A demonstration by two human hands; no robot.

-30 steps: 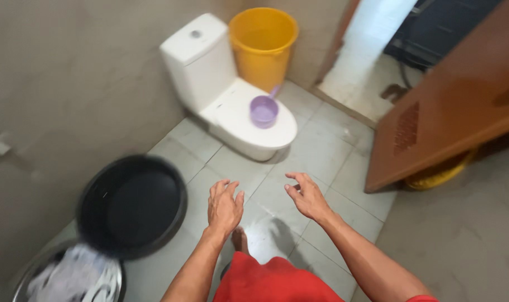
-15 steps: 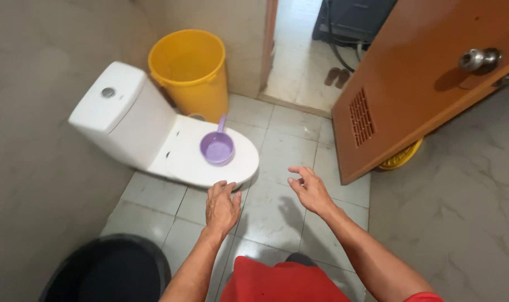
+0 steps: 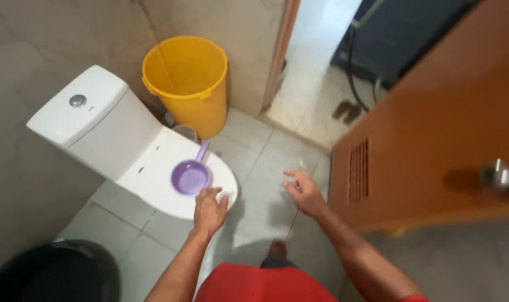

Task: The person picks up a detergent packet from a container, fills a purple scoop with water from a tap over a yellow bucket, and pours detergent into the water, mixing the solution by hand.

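A purple water scoop (image 3: 191, 175) with a short handle sits on the closed lid of a white toilet (image 3: 106, 140). My left hand (image 3: 210, 211) hovers just below and right of the scoop, over the lid's front edge, fingers curled but holding nothing. My right hand (image 3: 302, 192) is spread above the grey floor tiles, empty, close to the orange door (image 3: 450, 145).
A yellow bucket (image 3: 186, 81) stands in the corner behind the toilet. A black basin (image 3: 53, 274) lies at the lower left. The open doorway (image 3: 321, 72) leads to a lighter floor with sandals. A metal knob (image 3: 500, 176) is on the door.
I have stepped closer to the toilet. My left hand has moved up to the scoop's edge, and the door now fills more of the right side.
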